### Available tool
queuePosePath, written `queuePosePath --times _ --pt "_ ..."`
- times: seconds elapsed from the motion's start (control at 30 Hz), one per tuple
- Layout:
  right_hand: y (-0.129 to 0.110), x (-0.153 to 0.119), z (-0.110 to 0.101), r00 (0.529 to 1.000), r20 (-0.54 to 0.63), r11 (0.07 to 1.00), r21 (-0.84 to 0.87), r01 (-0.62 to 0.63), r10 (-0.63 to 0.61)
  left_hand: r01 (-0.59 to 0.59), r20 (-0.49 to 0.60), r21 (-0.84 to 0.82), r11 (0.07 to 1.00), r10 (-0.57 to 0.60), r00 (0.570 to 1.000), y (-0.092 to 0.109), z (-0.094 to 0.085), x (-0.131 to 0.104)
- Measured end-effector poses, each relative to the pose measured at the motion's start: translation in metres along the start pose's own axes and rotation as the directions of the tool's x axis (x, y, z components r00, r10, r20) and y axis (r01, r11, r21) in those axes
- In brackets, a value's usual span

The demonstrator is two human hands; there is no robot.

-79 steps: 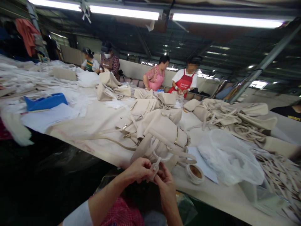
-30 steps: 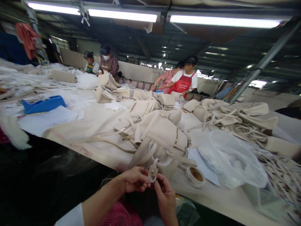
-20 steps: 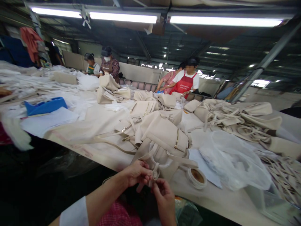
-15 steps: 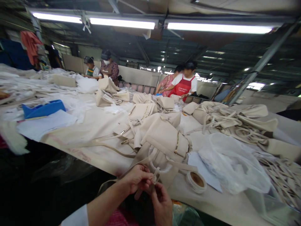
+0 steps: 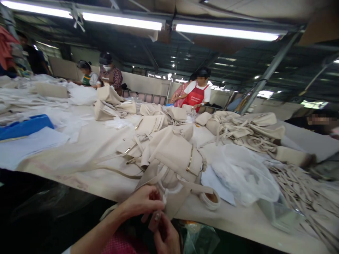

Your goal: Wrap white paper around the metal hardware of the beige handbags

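Note:
At the table's front edge, my left hand (image 5: 147, 201) is closed, its thumb and fingertips pinching a pale strap (image 5: 164, 198) that comes down from a beige backpack (image 5: 172, 150). Just below, my right hand (image 5: 167, 233) is closed on a strap end (image 5: 155, 221) with a small shiny piece on it, too blurred to name. The backpack lies on its side with gold zips showing. A strap of it reaches across a round tub (image 5: 213, 204) with brown contents, to the right of my hands.
A clear plastic bag (image 5: 243, 173) and white paper (image 5: 217, 183) lie to the right, beside a heap of thin beige straps (image 5: 296, 197). More beige bags (image 5: 246, 130) are piled behind. A blue tray (image 5: 26, 127) is at left. Several people stand around the table.
My view has swung to the right, so the table's things sit further left. My hands have drawn slightly apart, and the strap end in my right hand now shows below my left hand.

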State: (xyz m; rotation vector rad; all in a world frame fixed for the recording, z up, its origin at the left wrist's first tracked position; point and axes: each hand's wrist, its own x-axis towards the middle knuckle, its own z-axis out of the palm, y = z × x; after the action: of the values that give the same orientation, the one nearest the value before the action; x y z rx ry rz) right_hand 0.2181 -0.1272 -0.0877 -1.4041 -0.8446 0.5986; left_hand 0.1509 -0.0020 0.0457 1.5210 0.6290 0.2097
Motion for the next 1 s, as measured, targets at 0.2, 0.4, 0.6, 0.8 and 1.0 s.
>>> queuePosePath --times 0.2,0.4,0.6,0.8,1.0 --pt "-0.014 0.006 0.001 0.991 0.044 0.979 -0.158 0.131 -0.126 0.023 -0.074 -0.285 0.958 -0.046 0.996 -0.006 0.02 0.021" --pt "-0.06 0.063 -0.039 0.975 -0.22 0.996 -0.091 0.009 -0.029 -0.155 -0.224 -0.563 0.812 0.031 0.974 0.031 0.02 0.071" --pt "-0.105 0.107 -0.063 0.986 -0.145 0.973 -0.228 0.045 -0.079 -0.182 -0.28 -0.575 0.798 0.017 0.96 0.057 0.023 0.121" --pt "-0.085 0.093 -0.139 0.87 -0.294 0.618 -0.786 0.014 -0.395 -0.052 -0.131 -0.581 0.812 -0.03 0.991 0.041 0.031 0.106" --pt "-0.056 0.102 -0.169 0.939 -0.132 0.171 -0.982 -0.08 -0.318 0.022 -0.009 -0.592 0.806 -0.034 0.999 0.028 0.021 0.069"
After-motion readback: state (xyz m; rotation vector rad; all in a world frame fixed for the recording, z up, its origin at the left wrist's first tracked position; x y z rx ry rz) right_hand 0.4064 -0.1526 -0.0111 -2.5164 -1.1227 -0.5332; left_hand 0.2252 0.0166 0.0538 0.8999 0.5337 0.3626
